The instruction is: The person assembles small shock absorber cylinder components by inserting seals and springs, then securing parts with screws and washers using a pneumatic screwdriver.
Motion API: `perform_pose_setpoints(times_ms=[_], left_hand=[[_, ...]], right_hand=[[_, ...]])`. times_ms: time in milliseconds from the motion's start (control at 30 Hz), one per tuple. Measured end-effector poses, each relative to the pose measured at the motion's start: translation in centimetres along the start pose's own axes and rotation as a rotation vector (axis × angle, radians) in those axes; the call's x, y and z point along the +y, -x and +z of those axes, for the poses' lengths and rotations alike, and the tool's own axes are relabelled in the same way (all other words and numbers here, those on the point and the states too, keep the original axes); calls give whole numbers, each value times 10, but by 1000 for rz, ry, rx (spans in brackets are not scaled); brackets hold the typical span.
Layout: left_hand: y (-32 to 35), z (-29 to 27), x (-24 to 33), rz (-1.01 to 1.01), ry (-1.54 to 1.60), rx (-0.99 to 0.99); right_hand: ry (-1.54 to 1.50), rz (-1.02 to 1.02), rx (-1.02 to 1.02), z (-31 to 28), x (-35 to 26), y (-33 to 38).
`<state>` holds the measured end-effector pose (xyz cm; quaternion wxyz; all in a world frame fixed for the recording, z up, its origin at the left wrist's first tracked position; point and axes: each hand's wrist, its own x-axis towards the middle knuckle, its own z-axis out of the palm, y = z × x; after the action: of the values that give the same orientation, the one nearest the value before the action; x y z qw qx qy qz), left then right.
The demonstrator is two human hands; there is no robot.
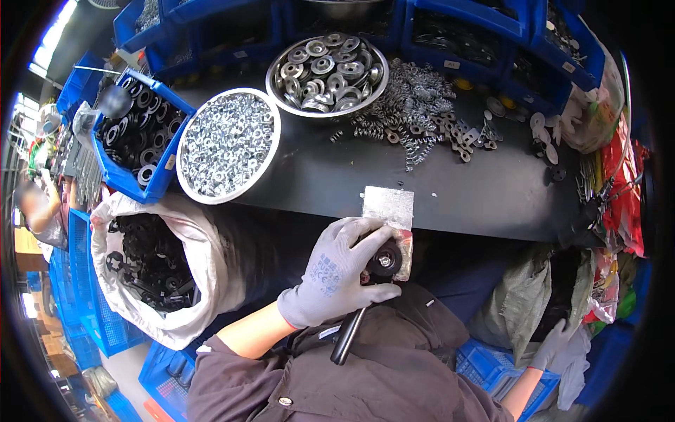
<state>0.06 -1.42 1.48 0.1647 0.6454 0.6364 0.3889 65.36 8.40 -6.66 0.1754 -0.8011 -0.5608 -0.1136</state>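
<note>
My left hand, in a grey glove, is closed round a black round part with a shiny metal centre. A black handle sticks out below the hand, apparently joined to that part. The part rests on or against a small block, beside a bare metal plate at the table's front edge. Low on the right, my right hand, also gloved in grey, is at the mouth of a grey-green woven sack. Its fingers are partly lost in the dark opening, and what they touch is hidden.
On the black table stand a bowl of metal discs and a bowl of small nuts or washers. Springs lie loose beyond. Blue bins line the back and left. A white sack holds black parts.
</note>
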Motion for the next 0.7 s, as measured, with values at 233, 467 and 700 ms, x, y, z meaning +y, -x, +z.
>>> perform_pose_setpoints(times_ms=[233,467,700], left_hand=[[-7,-8,-24,100,-22,-106],[4,-19,-13,22,140,-63],[5,-149,-60,-45,-573,537]], right_hand=[[-762,-159,12,-59,-207,22],[-1456,-207,-601,-25,-411,61],[-1061,-423,-386,52,-449,44]])
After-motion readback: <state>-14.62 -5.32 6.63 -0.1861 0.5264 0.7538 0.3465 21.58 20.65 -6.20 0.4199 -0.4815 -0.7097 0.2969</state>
